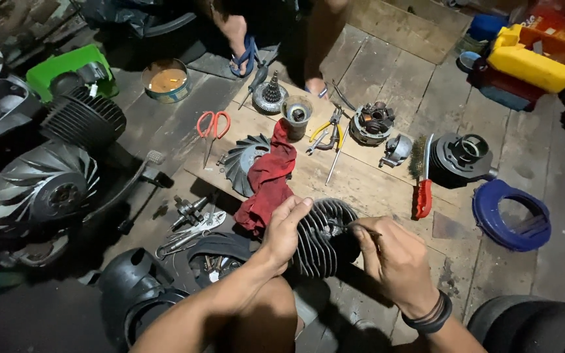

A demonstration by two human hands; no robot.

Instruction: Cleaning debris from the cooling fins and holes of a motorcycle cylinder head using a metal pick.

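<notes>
While both hands' fingers (293, 210) grip the finned cylinder (322, 235), a red rag (266, 180) lies just beside it.

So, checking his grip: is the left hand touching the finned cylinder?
Touching. The head view shows the left hand wrapped over the finned cylinder's edge, fingers pressed on the fins.

round tin (167, 80) — brown inside, blue wall | upper left floor, beside green cover (70, 65)

Black finned cylinder (325, 236) (red rag (266, 180))
</notes>
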